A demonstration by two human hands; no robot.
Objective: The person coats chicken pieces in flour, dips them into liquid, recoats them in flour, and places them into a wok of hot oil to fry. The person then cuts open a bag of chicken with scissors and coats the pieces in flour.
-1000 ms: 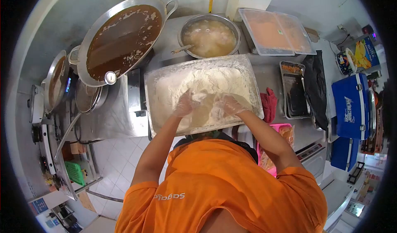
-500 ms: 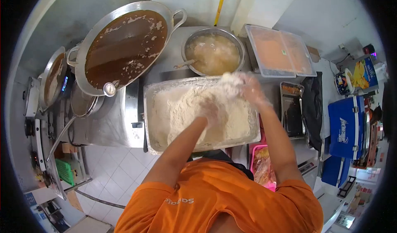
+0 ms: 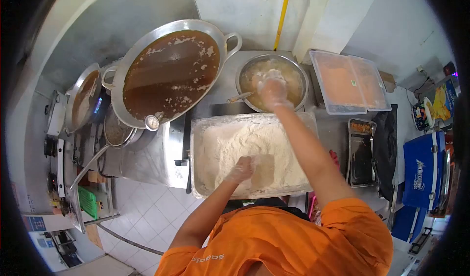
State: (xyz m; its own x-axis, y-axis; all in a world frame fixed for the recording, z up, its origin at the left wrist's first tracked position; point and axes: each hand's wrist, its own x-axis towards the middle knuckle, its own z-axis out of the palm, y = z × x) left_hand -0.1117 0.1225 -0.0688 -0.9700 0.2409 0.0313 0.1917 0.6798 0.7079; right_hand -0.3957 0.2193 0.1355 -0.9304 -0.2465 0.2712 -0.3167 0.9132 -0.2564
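Observation:
My right hand [image 3: 274,94], in a clear glove, reaches over the steel bowl [image 3: 239,84] of cloudy, pale liquid. Its fingers are closed around a pale, flour-coated piece of food [image 3: 272,74], whose kind I cannot make out. A utensil handle [image 3: 240,97] leans out over the bowl's left rim. Below the bowl, a large metal tray [image 3: 197,178] holds a broad heap of flour [image 3: 252,141]. My left hand [image 3: 246,166], also gloved, is low over the flour with fingers curled. Whatever is inside those fingers is hidden.
A wide two-handled pan [image 3: 171,75] of brown oil, with a dial thermometer [image 3: 152,122] at its rim, stands at upper left. Lidded plastic containers [image 3: 342,82] of orange contents sit right of the bowl. Farther right are a dark tray [image 3: 362,158] and a blue cooler [image 3: 420,170].
My right hand has moved from above the flour tray to the bowl with the floury piece. My left hand has drawn nearer to me over the flour. The view has shifted.

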